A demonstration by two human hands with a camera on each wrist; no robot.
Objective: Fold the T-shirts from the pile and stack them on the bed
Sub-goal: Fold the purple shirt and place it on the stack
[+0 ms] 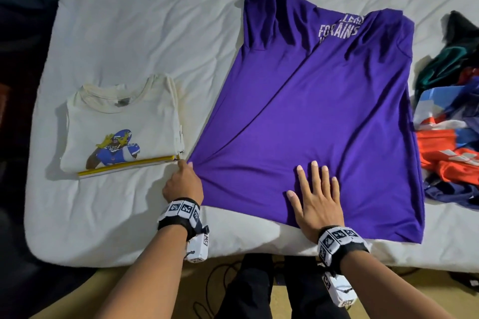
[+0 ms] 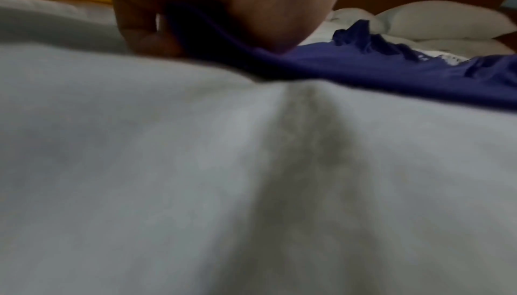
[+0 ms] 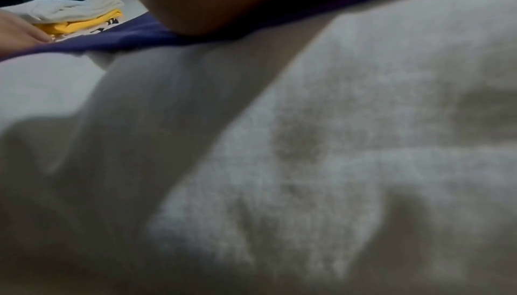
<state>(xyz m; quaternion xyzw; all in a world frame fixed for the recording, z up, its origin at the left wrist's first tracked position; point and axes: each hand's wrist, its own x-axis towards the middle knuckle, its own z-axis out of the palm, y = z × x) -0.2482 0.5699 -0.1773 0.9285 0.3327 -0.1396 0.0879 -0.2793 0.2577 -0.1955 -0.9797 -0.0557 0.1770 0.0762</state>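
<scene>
A purple T-shirt lies spread on the white bed, with both sides folded in and white lettering near its far end. My left hand grips its near left hem corner, the purple cloth bunched in my curled fingers. My right hand lies flat with fingers spread on the shirt's near hem. To the left is a stack of folded T-shirts, a cream one with a football-player print on top and a yellow one beneath.
A pile of unfolded clothes, orange, blue, green and dark, sits at the bed's right edge. The bed's near edge runs just under my wrists, with my dark-trousered legs and the floor below. Pillows lie at the far end.
</scene>
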